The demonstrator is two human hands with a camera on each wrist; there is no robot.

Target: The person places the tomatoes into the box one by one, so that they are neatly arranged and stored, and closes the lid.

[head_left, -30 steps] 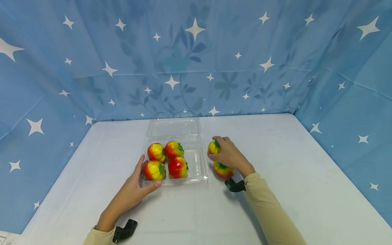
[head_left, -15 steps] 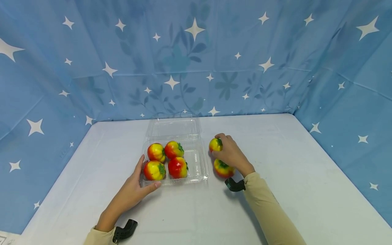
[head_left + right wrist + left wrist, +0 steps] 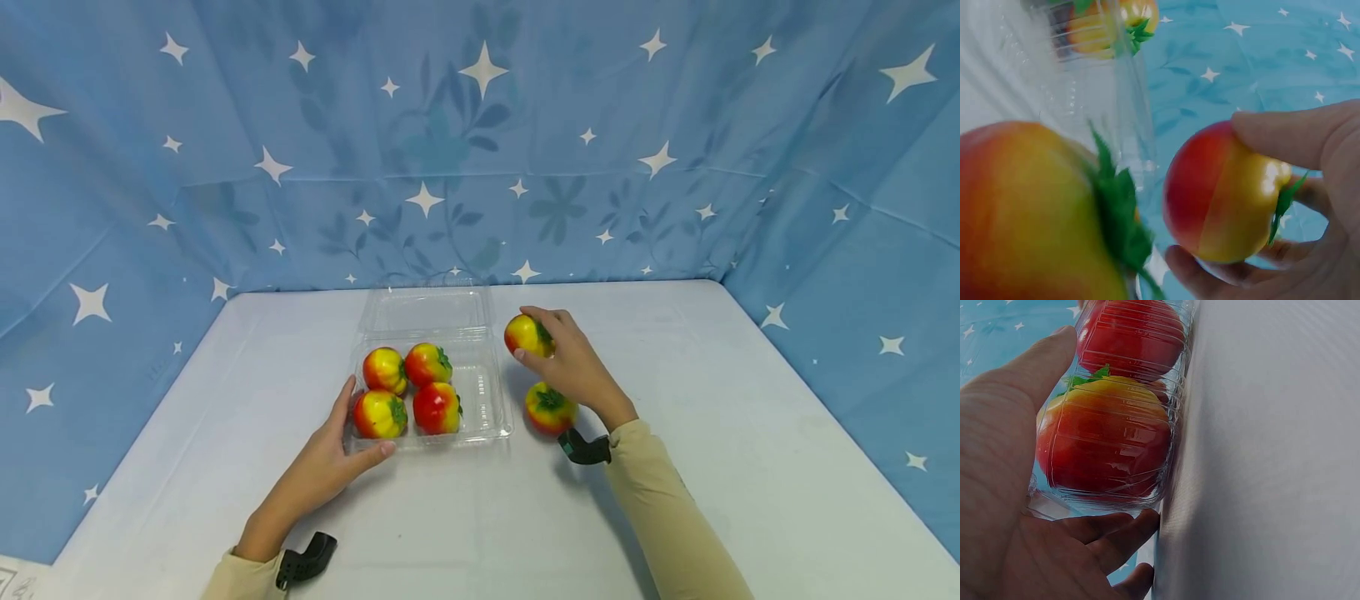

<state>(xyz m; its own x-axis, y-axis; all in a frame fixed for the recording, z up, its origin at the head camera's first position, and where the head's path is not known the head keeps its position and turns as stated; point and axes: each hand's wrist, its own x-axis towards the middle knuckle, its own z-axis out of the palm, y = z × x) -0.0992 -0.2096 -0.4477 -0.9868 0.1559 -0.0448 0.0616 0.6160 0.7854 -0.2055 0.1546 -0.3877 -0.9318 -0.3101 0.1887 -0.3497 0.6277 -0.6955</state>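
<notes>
My right hand (image 3: 572, 360) holds a red-and-yellow toy fruit (image 3: 525, 335) with a green leafy top, between thumb and fingers. In the right wrist view this fruit (image 3: 1210, 194) is gripped at its sides, its leaves toward the palm. A second such fruit (image 3: 550, 408) sits on the table just below that hand. Several like it, one being the fruit (image 3: 380, 414) at the front left, lie in a clear plastic clamshell box (image 3: 480, 404). My left hand (image 3: 324, 461) rests at the box's near left corner, thumb along the front, outstretched fingers at the left side.
The box's transparent lid (image 3: 427, 310) lies folded back behind it. A white cloth covers the table (image 3: 675, 358). Blue curtains (image 3: 480, 150) with white stars stand at the back and sides. Each wrist wears a black camera, such as the right one (image 3: 585, 448).
My right hand has picked the farther fruit up from beside the box and moved it slightly back, away from the other loose fruit. The left hand stays at the box corner.
</notes>
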